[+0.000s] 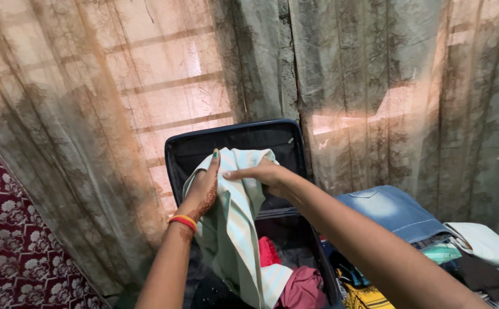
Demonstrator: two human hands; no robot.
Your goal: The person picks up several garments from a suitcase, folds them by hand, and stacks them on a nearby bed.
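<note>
My left hand, with dark patterned markings and red and yellow bangles at the wrist, grips the upper edge of a pale green striped cloth. My right hand pinches the same cloth near its top. The cloth hangs down into an open dark blue suitcase, whose raised lid leans against the curtain. Red and maroon clothes lie inside the suitcase below the cloth.
A sheer patterned curtain covers the window behind. Folded blue jeans top a pile of clothes to the right, beside a white garment and a yellow printed fabric. A maroon floral bedcover lies at left.
</note>
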